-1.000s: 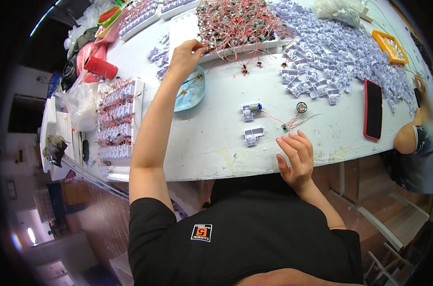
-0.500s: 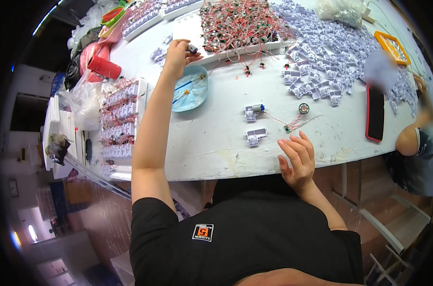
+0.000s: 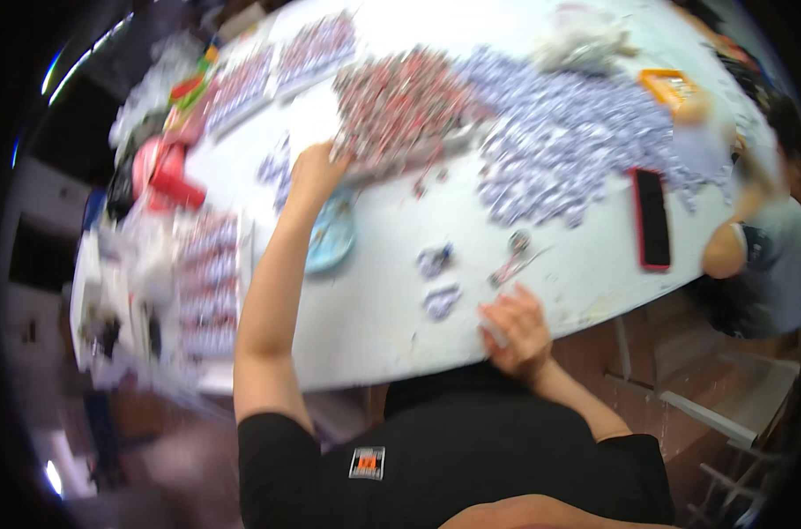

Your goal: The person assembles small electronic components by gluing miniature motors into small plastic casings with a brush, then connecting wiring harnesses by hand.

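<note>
The shot was pretty blurry, but the left hand (image 3: 316, 172) was stretched way out to the near edge of the tray (image 3: 365, 167) heaped with small red and white parts (image 3: 400, 93). Its fingers looked curled against the tray's corner; whether they'd actually pinched anything, I couldn't tell. Just below those fingers sat a round blue dish (image 3: 330, 236). The right hand (image 3: 515, 331) rested at the near edge of the white surface (image 3: 374, 309), fingers loosely spread, maybe on a small white bit, too smeared to say. A few little pieces (image 3: 440, 295) lay just beyond its fingertips.

Risk-wise, I'd guess that with the arm reaching that far, a tug on the heaped tray could spill parts over the rim, or the forearm could knock the dish.
</note>
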A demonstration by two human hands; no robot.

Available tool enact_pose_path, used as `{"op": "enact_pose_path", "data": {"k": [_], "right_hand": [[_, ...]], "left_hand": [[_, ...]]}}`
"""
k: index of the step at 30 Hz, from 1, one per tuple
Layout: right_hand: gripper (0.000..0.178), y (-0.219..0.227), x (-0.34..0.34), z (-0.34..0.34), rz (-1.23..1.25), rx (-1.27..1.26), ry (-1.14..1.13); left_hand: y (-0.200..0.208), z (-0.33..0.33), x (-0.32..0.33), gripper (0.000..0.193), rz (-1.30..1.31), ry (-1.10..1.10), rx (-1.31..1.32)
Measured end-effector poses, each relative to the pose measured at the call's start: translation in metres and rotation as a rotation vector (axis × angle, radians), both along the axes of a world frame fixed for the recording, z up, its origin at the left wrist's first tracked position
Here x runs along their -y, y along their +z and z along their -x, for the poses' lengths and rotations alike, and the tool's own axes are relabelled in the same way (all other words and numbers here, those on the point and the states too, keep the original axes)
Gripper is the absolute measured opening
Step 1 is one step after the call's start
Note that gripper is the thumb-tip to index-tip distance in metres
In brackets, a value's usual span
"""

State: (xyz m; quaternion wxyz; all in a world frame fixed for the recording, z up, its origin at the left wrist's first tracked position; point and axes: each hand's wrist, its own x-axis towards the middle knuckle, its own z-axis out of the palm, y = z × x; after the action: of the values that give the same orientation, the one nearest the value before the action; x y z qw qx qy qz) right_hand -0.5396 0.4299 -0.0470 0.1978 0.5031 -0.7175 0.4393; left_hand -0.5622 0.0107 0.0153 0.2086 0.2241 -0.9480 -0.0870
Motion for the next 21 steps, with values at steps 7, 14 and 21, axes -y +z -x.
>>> {"op": "enact_pose_path", "data": {"k": [7,14,21], "right_hand": [[0.031,0.006,0.000,-0.009,0.013,-0.013,0.056],[0.028,0.010,-0.002,-0.016,0.035,0.008,0.031],[0.029,0.001,0.006,-0.010,0.032,-0.009,0.085]], "left_hand": [[-0.008,-0.020,0.000,0.020,0.076,0.061,0.147],[-0.011,-0.021,0.005,0.017,0.081,-0.082,0.006],[-0.005,-0.043,0.011,0.022,-0.037,-0.085,-0.098]]}}
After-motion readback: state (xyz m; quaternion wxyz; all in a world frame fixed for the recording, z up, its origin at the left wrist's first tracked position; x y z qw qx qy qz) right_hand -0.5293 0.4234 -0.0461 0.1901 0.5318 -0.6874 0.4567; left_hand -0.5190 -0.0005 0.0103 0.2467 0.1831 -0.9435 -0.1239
